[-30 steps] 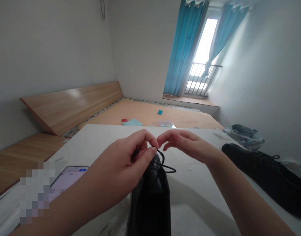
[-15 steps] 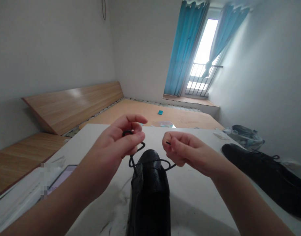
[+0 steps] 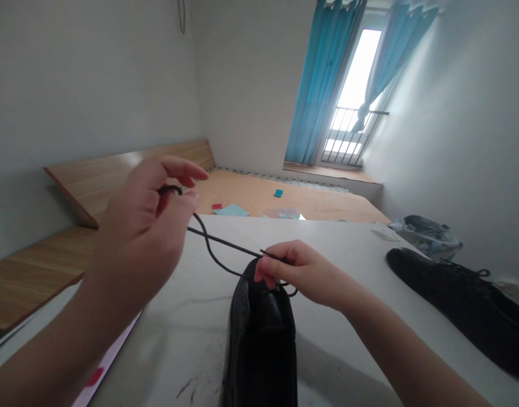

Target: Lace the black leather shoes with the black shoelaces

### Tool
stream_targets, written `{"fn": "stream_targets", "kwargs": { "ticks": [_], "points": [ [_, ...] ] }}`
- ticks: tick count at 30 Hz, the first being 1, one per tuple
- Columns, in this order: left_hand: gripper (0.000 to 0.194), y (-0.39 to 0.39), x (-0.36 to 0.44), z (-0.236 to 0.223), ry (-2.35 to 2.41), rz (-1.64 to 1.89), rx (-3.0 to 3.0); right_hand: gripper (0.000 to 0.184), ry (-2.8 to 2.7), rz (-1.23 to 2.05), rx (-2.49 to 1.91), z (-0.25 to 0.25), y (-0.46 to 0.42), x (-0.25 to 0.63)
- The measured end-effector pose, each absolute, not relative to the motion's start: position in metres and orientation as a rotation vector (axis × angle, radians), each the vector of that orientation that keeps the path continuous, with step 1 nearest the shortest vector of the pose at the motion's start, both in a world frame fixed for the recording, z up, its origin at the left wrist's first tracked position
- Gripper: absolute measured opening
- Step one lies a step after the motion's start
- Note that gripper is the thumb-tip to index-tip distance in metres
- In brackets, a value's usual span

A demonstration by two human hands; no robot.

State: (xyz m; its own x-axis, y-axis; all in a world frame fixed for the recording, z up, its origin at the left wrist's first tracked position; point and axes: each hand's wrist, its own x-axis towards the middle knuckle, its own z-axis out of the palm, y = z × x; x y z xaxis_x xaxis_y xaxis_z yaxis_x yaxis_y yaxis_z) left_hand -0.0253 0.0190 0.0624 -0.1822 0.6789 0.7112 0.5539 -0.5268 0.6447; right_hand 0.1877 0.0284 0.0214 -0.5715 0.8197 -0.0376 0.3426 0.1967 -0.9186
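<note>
A black leather shoe [image 3: 263, 328] stands on the white table with its toe pointing away from me. From its front a black shoelace [image 3: 225, 242] runs up to the left in two strands. My left hand [image 3: 145, 215] is raised left of the shoe, closed on the lace, which loops round its fingers; the index finger sticks out. My right hand [image 3: 289, 263] pinches the lace right over the shoe's front, and a short end pokes out above its thumb. A small lace loop hangs below the right fingers. Those fingers hide part of the lacing.
A second black shoe [image 3: 458, 311] lies on the white table [image 3: 340, 333] at the right, near a clear plastic bag [image 3: 429, 234]. At the left, a phone-like pink-edged item [image 3: 111, 356] lies partly under my forearm. Beyond is a bed board [image 3: 251, 186] with small coloured pieces.
My left hand has moved left and up, drawing the lace out long. My right hand has come left and slightly down, over the shoe's front.
</note>
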Motion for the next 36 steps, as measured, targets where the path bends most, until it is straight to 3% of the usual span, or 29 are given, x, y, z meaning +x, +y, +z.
{"fn": "stream_targets", "kwargs": {
  "ticks": [3,7,11,17,21,26,31,36],
  "points": [
    [0.027,0.023,-0.028,0.058,1.740,1.293,2.458,0.039,-1.982,1.360,-1.033,0.019,0.033,0.190],
    [0.035,0.029,-0.023,0.039,1.888,0.693,2.684,0.028,-2.111,1.195,-1.116,0.017,0.028,0.181],
    [0.031,0.029,-0.018,0.029,1.504,0.376,2.579,0.025,-2.205,0.762,-1.384,0.014,0.027,0.172],
    [0.020,0.025,-0.014,0.031,1.344,0.313,2.543,0.021,-2.381,0.402,-1.407,0.008,0.033,0.176],
    [0.025,0.026,-0.016,0.036,1.454,0.272,2.572,0.034,-2.292,0.339,-1.542,0.008,0.032,0.173],
    [0.031,0.028,-0.019,0.032,1.690,0.062,2.562,0.032,-2.287,0.494,-1.588,0.008,0.020,0.163],
    [0.035,0.030,-0.021,0.020,1.519,-0.045,2.491,0.014,-2.426,0.547,-1.525,0.008,0.018,0.168],
    [0.030,0.032,-0.018,0.016,1.536,-0.080,2.469,0.022,-2.433,0.688,-1.481,0.009,0.021,0.174]
  ]
}}
